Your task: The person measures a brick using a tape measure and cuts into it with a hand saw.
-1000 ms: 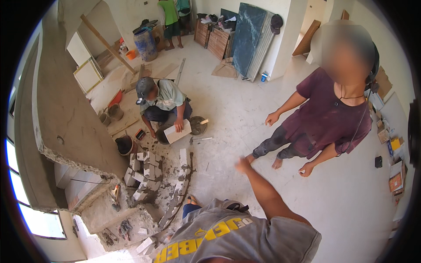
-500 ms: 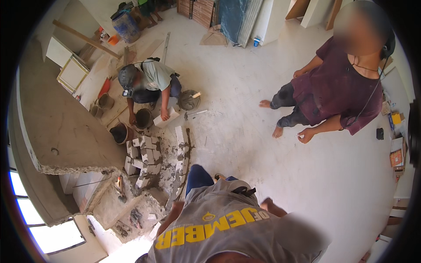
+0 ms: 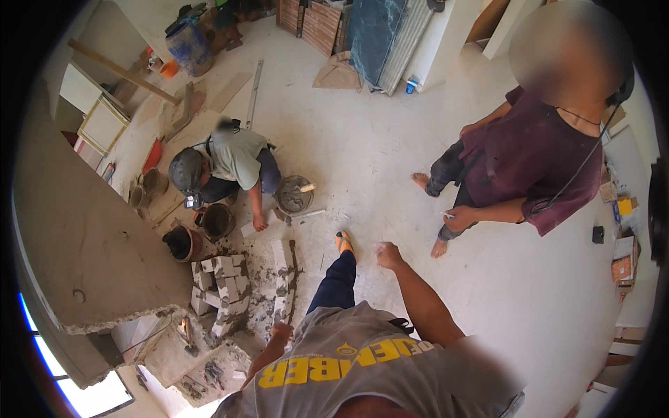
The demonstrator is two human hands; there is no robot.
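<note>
My right hand (image 3: 388, 256) is held out ahead of my body over the pale floor, touching nothing; its fingers look bent but blurred. My left hand (image 3: 282, 332) hangs low beside my grey shirt, near the end of a curved row of light blocks (image 3: 284, 259) set in mortar. Its fingers are too small and partly hidden to read. No held object shows in either hand. Left of that row stands a stack of light blocks (image 3: 226, 287) with mortar smeared between them. My foot in an orange sandal (image 3: 343, 242) is stretched forward.
A squatting co-worker (image 3: 237, 164) rests a hand by a pale block (image 3: 249, 228), near a mortar basin (image 3: 293, 197) and a dark bucket (image 3: 217, 221). Another person (image 3: 533, 150) stands at right. A rough-edged concrete slab (image 3: 97, 258) juts in at left. Sheets (image 3: 383, 42) lean at the back.
My right arm has swung forward and my foot has come out ahead. The squatting co-worker leans lower toward the bucket. The standing person's hand has moved left, and the view has shifted slightly.
</note>
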